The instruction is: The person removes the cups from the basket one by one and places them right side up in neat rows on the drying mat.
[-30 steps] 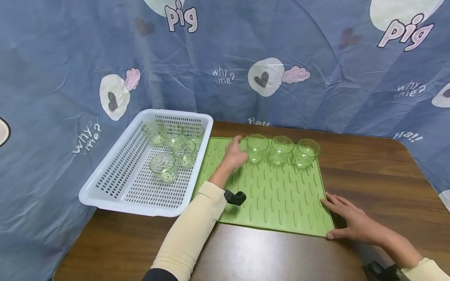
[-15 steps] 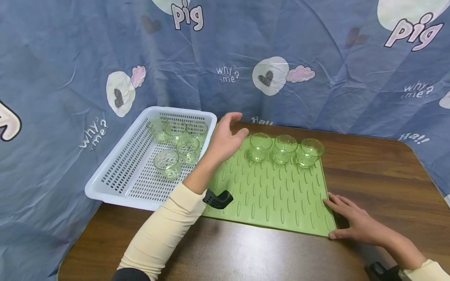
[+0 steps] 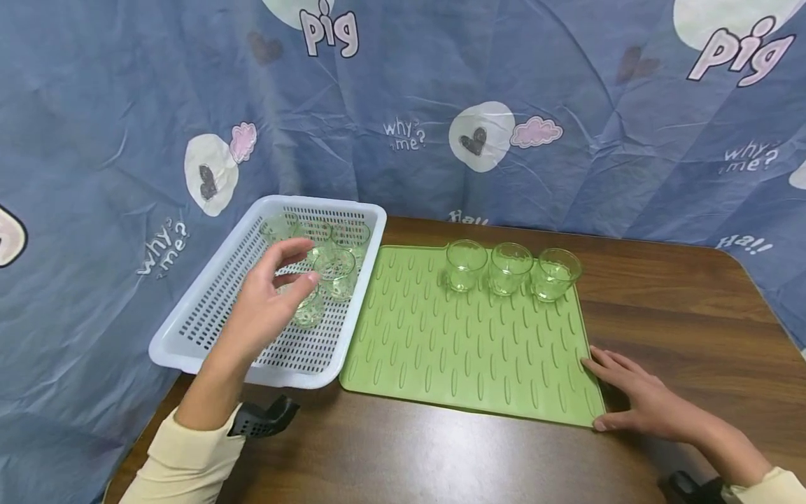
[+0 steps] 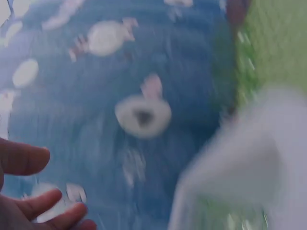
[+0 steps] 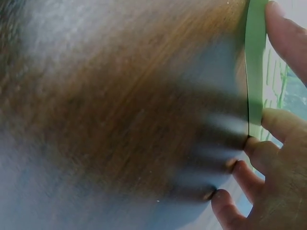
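My left hand (image 3: 264,304) is over the white basket (image 3: 165,350), thumb and fingers spread apart with nothing between them. Just beyond and below it, several clear green-tinted glasses, such as one glass (image 3: 338,269), stand in the basket, partly hidden by the hand. The left wrist view is blurred; fingers (image 4: 45,203) appear at its lower left. My right hand (image 3: 651,402) touches the right edge of a green ridged mat (image 3: 466,343), near its front corner. In the right wrist view, thumb and fingers of the right hand (image 5: 283,177) lie along that edge.
Three glasses stand in a row at the mat's back right: a left glass (image 3: 466,267), a middle glass (image 3: 508,270) and a right glass (image 3: 554,276). Basket and mat lie side by side on a wooden table (image 3: 680,301). A blue printed cloth (image 3: 352,91) hangs behind.
My left hand has moved left from above the mat, beside the row of glasses, to over the basket. The right hand has stayed at the mat's edge.
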A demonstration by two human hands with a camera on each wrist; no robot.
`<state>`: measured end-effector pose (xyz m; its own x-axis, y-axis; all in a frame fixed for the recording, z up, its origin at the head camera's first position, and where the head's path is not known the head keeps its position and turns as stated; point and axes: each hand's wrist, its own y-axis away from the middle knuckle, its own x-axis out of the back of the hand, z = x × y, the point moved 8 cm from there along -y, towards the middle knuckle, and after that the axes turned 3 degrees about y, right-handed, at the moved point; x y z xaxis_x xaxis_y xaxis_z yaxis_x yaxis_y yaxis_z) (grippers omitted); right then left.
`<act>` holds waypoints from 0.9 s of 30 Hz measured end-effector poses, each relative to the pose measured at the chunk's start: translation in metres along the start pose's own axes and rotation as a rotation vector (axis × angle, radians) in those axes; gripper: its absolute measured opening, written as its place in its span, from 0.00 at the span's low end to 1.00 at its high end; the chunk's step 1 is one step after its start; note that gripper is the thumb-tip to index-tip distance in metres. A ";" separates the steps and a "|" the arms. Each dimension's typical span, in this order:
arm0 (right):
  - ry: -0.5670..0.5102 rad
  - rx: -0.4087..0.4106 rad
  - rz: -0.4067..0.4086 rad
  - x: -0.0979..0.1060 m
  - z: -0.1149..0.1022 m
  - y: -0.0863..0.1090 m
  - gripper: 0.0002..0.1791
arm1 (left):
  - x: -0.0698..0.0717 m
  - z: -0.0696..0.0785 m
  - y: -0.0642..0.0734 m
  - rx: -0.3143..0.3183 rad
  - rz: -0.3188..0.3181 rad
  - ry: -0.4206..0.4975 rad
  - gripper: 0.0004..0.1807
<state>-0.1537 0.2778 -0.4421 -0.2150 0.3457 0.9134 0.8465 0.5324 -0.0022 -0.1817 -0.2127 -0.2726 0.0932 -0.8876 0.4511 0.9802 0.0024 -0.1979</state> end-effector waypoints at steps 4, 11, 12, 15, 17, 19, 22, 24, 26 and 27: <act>-0.008 -0.005 0.006 0.000 0.002 0.000 0.52 | 0.022 -0.031 0.001 -0.025 0.052 -0.085 0.30; -0.007 0.031 0.040 -0.002 0.000 0.002 0.52 | 0.032 -0.083 0.000 0.065 -0.052 -0.203 0.40; -0.005 0.036 0.048 -0.002 0.000 0.002 0.52 | 0.032 -0.088 0.000 0.073 -0.078 -0.219 0.43; 0.008 0.046 0.053 -0.003 0.000 0.005 0.52 | 0.026 -0.102 -0.003 0.100 -0.156 -0.235 0.48; 0.043 0.059 0.066 -0.004 -0.002 0.007 0.52 | 0.023 -0.112 -0.004 0.120 -0.201 -0.219 0.50; 0.063 0.073 0.075 -0.004 -0.004 0.007 0.52 | 0.021 -0.120 -0.005 0.147 -0.234 -0.193 0.52; 0.075 0.072 0.087 -0.002 -0.005 0.005 0.51 | 0.019 -0.127 -0.009 0.169 -0.263 -0.180 0.54; 0.059 0.057 0.077 0.000 -0.004 0.003 0.52 | 0.018 -0.129 -0.013 0.173 -0.273 -0.196 0.56; 0.051 0.049 0.071 -0.001 -0.004 0.002 0.52 | 0.018 -0.130 -0.012 0.177 -0.279 -0.223 0.57; 0.044 0.050 0.069 -0.001 -0.004 0.002 0.52 | 0.019 -0.131 -0.012 0.178 -0.281 -0.230 0.57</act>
<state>-0.1494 0.2753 -0.4417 -0.1343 0.3489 0.9275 0.8330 0.5467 -0.0850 -0.2145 -0.2897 -0.3753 -0.1654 -0.7390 0.6531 0.9862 -0.1277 0.1053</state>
